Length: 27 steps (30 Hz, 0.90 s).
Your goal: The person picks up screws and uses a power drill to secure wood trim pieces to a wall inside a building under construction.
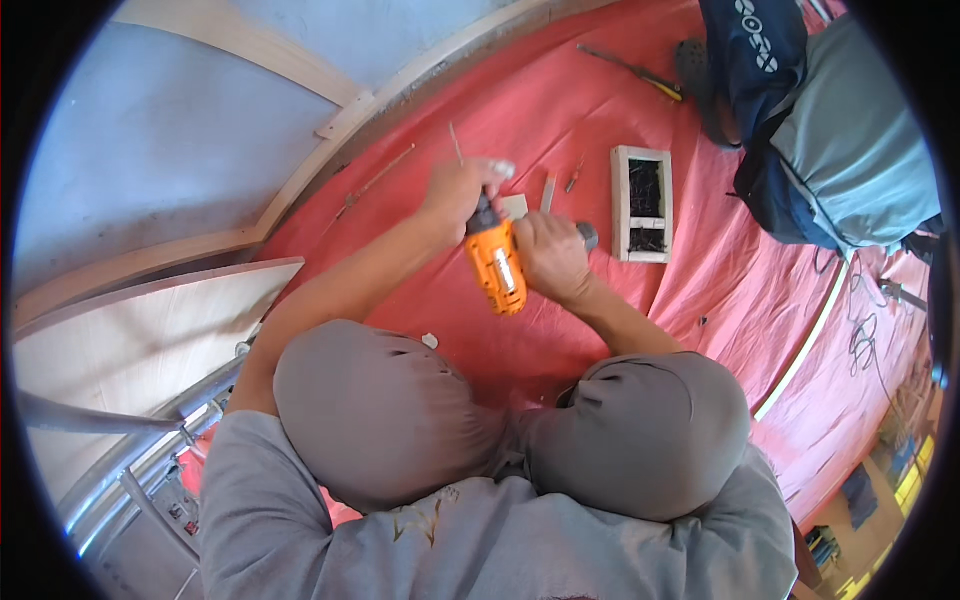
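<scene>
An orange and black cordless drill (495, 265) is held over the red sheet, its body angled away from me. My right hand (548, 255) is closed round its handle, with the dark battery end showing beside my knuckles. My left hand (458, 195) is closed at the front of the drill around the dark chuck, where a thin metal bit (455, 140) points up past my fingers. Beyond the drill lie a small pale square piece (514, 206), a flat metal strip (549, 192) and a small screwdriver (572, 178).
A wooden tray (620, 205) with dark screws or nails is to the right. Bags (845, 140) sit upper right near a loose shoe (693, 65); a long tool (670, 90) lies behind. A wooden board (120, 350) and metal tubes (140, 450) are left. Cables (862, 335) lie right.
</scene>
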Motion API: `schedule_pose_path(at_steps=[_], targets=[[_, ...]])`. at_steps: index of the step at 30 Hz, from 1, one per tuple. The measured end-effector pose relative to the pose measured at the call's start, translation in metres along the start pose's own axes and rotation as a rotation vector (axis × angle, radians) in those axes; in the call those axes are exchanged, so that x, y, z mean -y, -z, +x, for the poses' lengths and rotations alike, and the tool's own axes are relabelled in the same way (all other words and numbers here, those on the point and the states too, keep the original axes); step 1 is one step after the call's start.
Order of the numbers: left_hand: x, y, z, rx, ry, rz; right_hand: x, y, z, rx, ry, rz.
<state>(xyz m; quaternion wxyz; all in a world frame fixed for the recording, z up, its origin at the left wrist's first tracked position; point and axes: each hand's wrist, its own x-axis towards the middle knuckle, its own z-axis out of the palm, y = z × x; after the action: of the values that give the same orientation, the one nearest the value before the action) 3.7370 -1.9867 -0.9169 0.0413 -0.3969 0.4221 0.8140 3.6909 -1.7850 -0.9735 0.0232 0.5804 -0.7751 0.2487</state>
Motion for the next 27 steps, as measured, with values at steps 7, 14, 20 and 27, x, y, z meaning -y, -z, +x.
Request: schedule_pose_path(at_steps=[7, 14, 20, 27], targets=[[0.026, 0.024, 0.003, -0.064, 0.098, -0.028, 0.011, 0.017, 0.002, -0.106, 0.060, 0.009], [0.027, 0.007, -0.002, -0.069, 0.084, 0.005, 0.008, 0.008, -0.016, -0.010, 0.009, 0.040], [0.037, 0.018, 0.003, -0.058, 0.112, -0.047, 0.011, 0.003, -0.017, -0.037, -0.009, 0.056], [0.036, 0.013, 0.005, 0.074, 0.148, -0.165, -0.003, 0.004, -0.035, 0.016, -0.027, 0.069]])
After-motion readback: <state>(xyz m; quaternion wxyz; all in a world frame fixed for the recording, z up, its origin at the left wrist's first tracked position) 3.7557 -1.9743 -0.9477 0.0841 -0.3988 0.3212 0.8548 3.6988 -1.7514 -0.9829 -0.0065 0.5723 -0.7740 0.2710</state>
